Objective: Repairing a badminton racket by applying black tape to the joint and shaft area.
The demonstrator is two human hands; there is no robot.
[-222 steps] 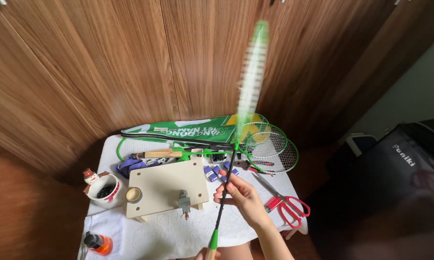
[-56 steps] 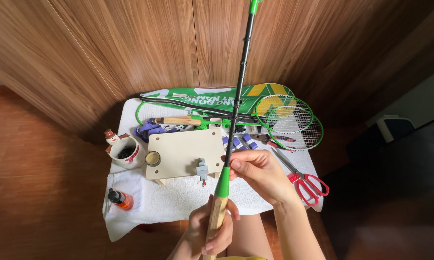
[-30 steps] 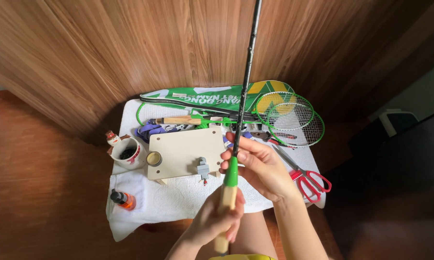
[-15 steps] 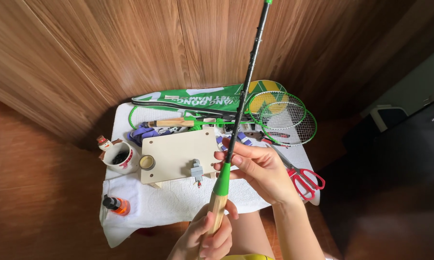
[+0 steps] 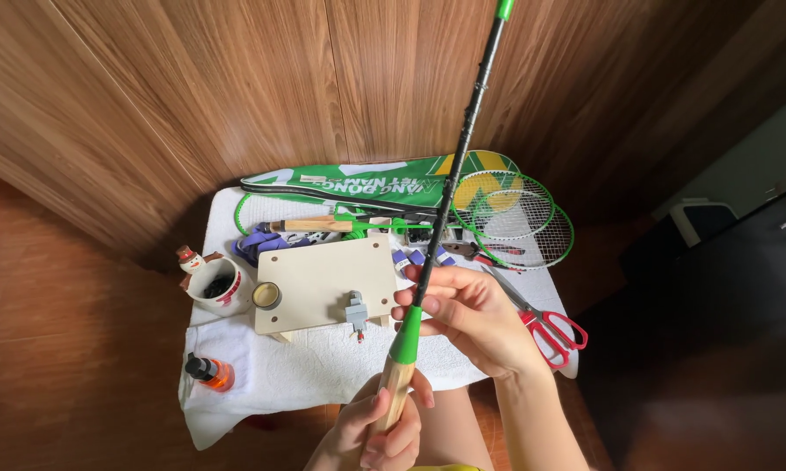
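I hold a badminton racket upright by its shaft (image 5: 459, 157), black with a green cone and a bare wooden handle. My left hand (image 5: 377, 427) grips the wooden handle at the bottom. My right hand (image 5: 464, 316) pinches the black shaft just above the green cone. The racket's head is out of view above the frame. Below it lies a small table covered with a white cloth (image 5: 323, 366).
On the cloth sit a wooden board (image 5: 323, 279) with a small grey clamp (image 5: 356, 310) and a tape roll (image 5: 266, 296), a snowman mug (image 5: 217, 285), an orange bottle (image 5: 210, 372), red scissors (image 5: 546, 324), green rackets (image 5: 515, 214), a green racket bag (image 5: 367, 186). Wood wall behind.
The racket shaft stays upright in both hands, shifting and tilting slightly. My left hand has slid a little along the wooden handle. The view has shifted a little.
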